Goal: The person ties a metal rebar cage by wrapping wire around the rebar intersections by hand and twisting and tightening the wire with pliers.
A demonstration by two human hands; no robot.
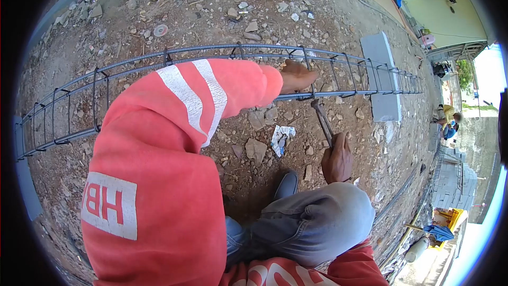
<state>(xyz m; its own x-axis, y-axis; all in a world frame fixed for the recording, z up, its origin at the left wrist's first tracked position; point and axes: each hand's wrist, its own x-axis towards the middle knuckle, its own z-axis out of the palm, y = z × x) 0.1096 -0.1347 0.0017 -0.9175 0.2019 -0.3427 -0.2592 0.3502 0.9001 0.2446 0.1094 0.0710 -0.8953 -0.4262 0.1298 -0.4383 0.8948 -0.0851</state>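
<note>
A long rebar cage (243, 53) of ribbed bars and square stirrups runs across the view. My left hand (297, 77), in a red sleeve with pale stripes, reaches in between its bars. The fingers are curled at a stirrup and partly hidden. In my right hand (337, 160) are dark metal pincers (323, 123), gripped by the handle end. Their head points at the nearer bar, close to the stirrup beside my left hand; whether it touches the steel I cannot tell.
A grey block (382, 111) lies under the cage's right part, another grey support (24, 180) under its left end. Stony ground, a crumpled paper scrap (282, 139) and a round disc (160, 30) surround it. A person in yellow (448, 114) is farther off.
</note>
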